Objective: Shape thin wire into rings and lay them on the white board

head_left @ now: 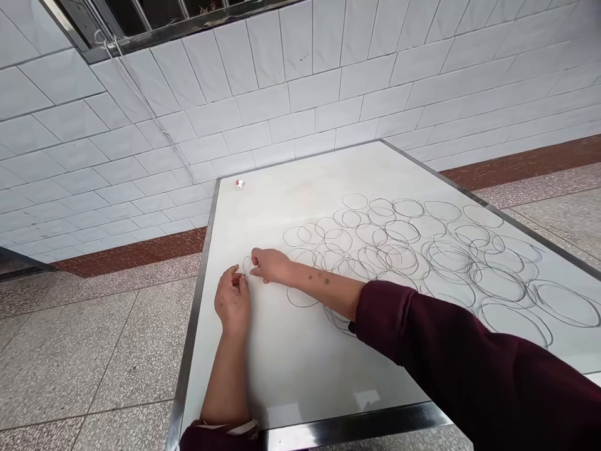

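Near the left edge of the white table (300, 357), my left hand (233, 300) is raised with its fingers curled and the thumb close to them. My right hand (271, 265) reaches across from the right, its fingers bent and pinched around a small thin loop (246, 263). The loop shows between the two hands; whether the left fingertips also grip it cannot be made out. Many thin dark wire-like rings (399, 257) lie overlapping across the middle and right of the table, some partly under my right forearm.
A small red and white object (240, 184) lies at the table's far left corner. A metal rim (192, 319) edges the table. Behind stands a white tiled wall (263, 113) with a barred window (154, 19) and a hanging cord (154, 116).
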`<state>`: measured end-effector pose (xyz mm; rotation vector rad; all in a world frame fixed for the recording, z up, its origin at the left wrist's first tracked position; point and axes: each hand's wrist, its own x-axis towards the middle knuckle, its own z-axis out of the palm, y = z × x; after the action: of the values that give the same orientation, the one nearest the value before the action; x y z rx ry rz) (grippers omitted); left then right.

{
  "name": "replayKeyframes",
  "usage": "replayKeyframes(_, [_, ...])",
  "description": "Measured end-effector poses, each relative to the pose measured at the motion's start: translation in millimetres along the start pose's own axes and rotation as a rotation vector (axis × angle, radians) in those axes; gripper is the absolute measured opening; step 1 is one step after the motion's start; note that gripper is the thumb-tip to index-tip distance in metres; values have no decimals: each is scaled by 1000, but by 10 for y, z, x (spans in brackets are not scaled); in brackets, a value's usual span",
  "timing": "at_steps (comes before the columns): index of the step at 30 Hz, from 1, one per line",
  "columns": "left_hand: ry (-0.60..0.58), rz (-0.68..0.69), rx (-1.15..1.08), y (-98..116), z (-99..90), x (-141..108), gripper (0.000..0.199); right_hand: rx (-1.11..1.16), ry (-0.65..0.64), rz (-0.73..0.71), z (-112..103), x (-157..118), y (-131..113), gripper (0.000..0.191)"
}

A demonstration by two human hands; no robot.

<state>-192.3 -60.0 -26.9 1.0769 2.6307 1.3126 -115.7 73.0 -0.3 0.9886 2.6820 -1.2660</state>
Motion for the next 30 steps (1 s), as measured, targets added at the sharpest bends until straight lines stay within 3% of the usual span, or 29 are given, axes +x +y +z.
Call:
replayKeyframes(6, [19, 6, -68, -87, 7, 3, 35, -49, 102, -167, 83, 24, 48, 5])
replayKeyframes(14, [29, 38, -51, -80, 24, -1, 33, 18, 103, -59, 58, 57, 41, 17])
replayKeyframes(20, [48, -11, -105, -111, -7, 9, 36, -23, 185, -110, 93, 74, 88, 17])
replayKeyframes(30, [-13, -29, -51, -58, -7, 12, 35, -194, 107, -315, 31, 44, 128, 15])
